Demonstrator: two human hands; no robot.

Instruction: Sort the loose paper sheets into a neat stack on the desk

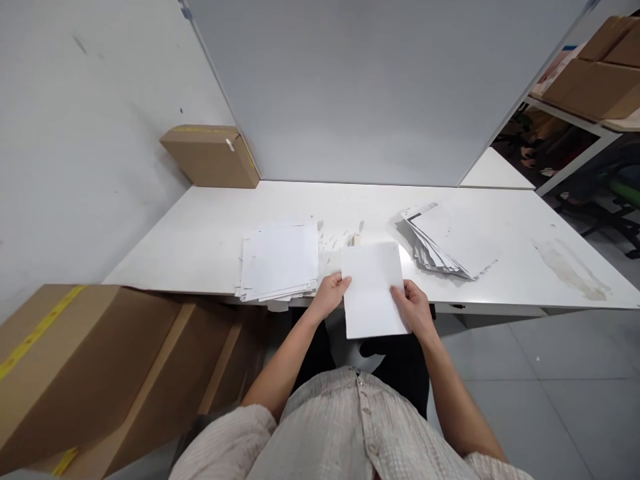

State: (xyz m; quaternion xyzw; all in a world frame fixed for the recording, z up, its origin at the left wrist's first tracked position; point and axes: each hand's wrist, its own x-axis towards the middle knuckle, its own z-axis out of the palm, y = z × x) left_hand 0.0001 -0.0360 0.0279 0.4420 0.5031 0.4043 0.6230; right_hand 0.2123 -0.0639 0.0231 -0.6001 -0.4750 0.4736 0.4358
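Note:
Both hands hold one white sheet of paper (373, 287) over the near edge of the white table (200, 233). My left hand (330, 293) pinches the sheet's left edge. My right hand (414, 308) grips its right edge, thumb on top. To the left of the sheet lies a stack of white sheets (279, 261). A fanned pile of white sheets with dark edges (440, 243) lies to the right. Small paper scraps (340, 237) sit behind the held sheet.
A brown cardboard box (213, 155) stands at the table's back left corner against a grey partition panel (375, 87). Large cardboard boxes (100, 367) sit on the floor at my left. More boxes rest on a shelf (595, 80) at the upper right.

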